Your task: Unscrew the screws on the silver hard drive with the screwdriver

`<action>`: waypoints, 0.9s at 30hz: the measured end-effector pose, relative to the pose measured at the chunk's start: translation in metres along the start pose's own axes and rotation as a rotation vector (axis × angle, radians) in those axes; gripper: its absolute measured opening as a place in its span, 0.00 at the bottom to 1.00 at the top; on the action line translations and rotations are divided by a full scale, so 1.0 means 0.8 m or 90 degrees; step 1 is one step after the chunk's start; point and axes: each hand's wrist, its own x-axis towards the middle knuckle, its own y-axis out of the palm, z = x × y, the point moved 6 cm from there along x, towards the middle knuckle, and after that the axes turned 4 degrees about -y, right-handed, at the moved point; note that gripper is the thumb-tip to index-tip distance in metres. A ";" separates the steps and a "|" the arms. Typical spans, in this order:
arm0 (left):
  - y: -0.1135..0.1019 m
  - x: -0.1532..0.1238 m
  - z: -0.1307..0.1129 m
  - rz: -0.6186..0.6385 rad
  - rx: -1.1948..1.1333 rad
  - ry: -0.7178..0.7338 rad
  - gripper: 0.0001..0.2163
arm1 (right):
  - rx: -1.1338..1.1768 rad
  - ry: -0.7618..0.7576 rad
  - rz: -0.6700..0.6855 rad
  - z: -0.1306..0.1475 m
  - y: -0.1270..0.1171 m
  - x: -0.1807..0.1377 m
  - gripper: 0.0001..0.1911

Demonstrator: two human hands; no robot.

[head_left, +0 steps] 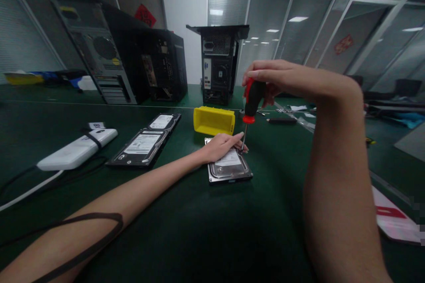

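A silver and black hard drive [231,172] lies label-up on the green table, partly covered by my left hand [219,147]. That hand bears down on the drive; its thumb and fingertips are at the right edge, close around the screwdriver's lower shaft. My right hand [270,80], raised above, is wrapped over the top of a red and black screwdriver [254,101]. The screwdriver is nearly upright, slightly tilted, with its tip at the drive's right edge. My left fingers partly hide the tip, and no screw can be made out there.
Behind the drive stands a yellow bin [214,121]. Further hard drives [142,142] lie to the left, beside a white power strip [78,149] with cables. Computer cases [219,64] line the back. A black pen-like item [281,121] and loose tools lie right. A dark cable crosses my left forearm.
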 end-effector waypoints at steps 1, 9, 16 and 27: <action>0.000 0.000 0.000 0.000 0.001 0.003 0.30 | -0.001 -0.006 0.007 0.000 0.000 0.000 0.10; 0.000 0.001 0.003 -0.001 -0.049 -0.001 0.34 | -0.057 -0.029 0.032 0.001 -0.006 -0.004 0.10; 0.001 0.002 0.003 0.001 -0.063 -0.010 0.34 | -0.152 -0.026 0.013 -0.002 -0.008 0.001 0.13; 0.002 0.002 0.004 0.003 -0.075 -0.014 0.35 | -0.089 0.053 -0.036 -0.003 -0.005 0.001 0.17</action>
